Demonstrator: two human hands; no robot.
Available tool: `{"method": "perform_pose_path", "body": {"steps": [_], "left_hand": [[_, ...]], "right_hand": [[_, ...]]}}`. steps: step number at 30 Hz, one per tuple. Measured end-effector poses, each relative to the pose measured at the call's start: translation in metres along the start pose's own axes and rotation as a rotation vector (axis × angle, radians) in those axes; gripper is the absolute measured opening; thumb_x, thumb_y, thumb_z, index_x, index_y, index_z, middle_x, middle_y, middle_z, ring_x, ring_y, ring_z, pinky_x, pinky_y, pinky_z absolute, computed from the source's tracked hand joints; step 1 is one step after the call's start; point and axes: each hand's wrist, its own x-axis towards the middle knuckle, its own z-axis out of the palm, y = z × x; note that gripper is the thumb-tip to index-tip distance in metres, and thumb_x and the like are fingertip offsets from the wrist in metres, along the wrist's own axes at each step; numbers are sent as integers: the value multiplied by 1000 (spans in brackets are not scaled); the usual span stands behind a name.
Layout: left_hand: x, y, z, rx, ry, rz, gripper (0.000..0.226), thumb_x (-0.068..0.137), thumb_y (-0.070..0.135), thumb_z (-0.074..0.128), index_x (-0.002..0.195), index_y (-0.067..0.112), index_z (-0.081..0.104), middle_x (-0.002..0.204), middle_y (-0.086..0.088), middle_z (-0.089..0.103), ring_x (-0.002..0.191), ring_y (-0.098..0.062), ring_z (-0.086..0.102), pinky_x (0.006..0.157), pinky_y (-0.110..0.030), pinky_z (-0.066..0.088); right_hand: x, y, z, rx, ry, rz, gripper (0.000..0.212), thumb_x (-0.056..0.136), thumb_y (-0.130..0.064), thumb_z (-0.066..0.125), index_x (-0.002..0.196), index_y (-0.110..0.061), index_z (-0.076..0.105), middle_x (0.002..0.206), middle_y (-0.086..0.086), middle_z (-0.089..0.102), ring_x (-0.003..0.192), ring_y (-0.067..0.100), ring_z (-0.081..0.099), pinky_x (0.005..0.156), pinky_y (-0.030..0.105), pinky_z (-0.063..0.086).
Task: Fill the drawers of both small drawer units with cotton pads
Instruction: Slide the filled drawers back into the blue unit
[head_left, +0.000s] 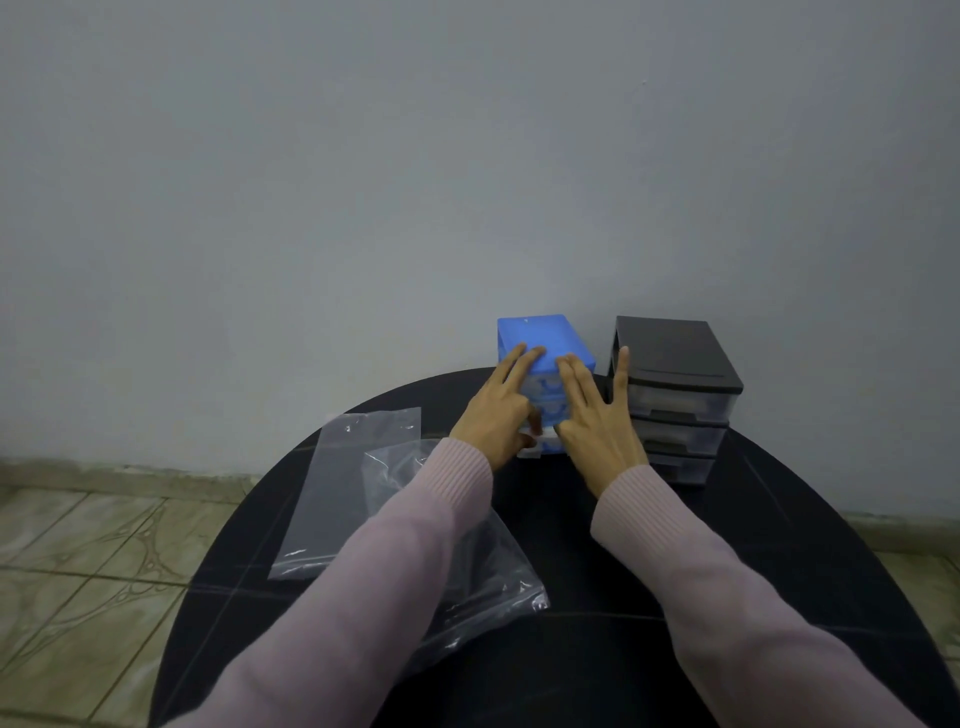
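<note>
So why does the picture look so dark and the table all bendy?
Head view: dim, bluish light; the wide lens curves the black table edge; clear plastic bags catch small glints; hands on the blue drawer unit look slightly soft.

table (597, 545) | rear: two drawer units (545, 338) side by side | left: two bags (348, 483)

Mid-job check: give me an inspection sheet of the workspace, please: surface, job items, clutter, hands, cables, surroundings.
Surface: round dark table.
Job's things: blue drawer unit and black drawer unit side by side at the far edge; black unit's drawers look closed.
Clutter: two empty clear plastic bags at left.
Hands: left hand and right hand rest, fingers straight, against the blue unit's front.
Cables: nothing seen.
Surroundings: grey wall, tiled floor.
</note>
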Motion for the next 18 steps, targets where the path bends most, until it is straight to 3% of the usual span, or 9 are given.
{"method": "perform_pose_path", "body": {"steps": [2, 8, 12, 15, 18], "left_hand": [[0, 0, 1, -70, 35, -14, 12, 79, 13, 72, 91, 17, 73, 159, -3, 4, 146, -16, -5, 115, -32, 22], [2, -1, 2, -144, 120, -42, 20, 76, 0, 69, 90, 8, 58, 156, -2, 18, 146, -19, 8, 112, -32, 24], [4, -1, 6, -132, 154, -54, 23, 73, -2, 71, 92, 7, 62, 155, -2, 22, 145, -19, 12, 109, -32, 30], [6, 1, 7, -142, 173, -54, 25, 70, -2, 75, 90, 7, 63, 153, -4, 24, 143, -20, 15, 104, -33, 35], [5, 0, 9, -111, 165, -43, 20, 73, 0, 73, 91, 7, 67, 155, -4, 21, 145, -21, 11, 108, -31, 31]], "right_hand": [[1, -1, 2, -20, 16, 29, 19, 88, -19, 60, 107, -19, 61, 156, 19, -8, 143, 32, -15, 87, 69, -20], [7, 2, 8, -94, 143, 112, 49, 81, -23, 66, 125, -17, 47, 152, 15, 16, 144, 27, 9, 91, 71, -13], [11, -2, 11, -152, 178, 172, 48, 57, -34, 81, 102, -28, 64, 134, 6, 49, 132, 21, 39, 101, 73, 3], [15, -6, 19, -131, 238, 187, 50, 46, -38, 84, 92, -31, 68, 127, 2, 56, 127, 21, 44, 103, 71, 9], [20, -5, 29, -127, 306, 227, 58, 34, -30, 89, 89, -26, 73, 118, 7, 61, 120, 27, 39, 103, 71, 0]]}}
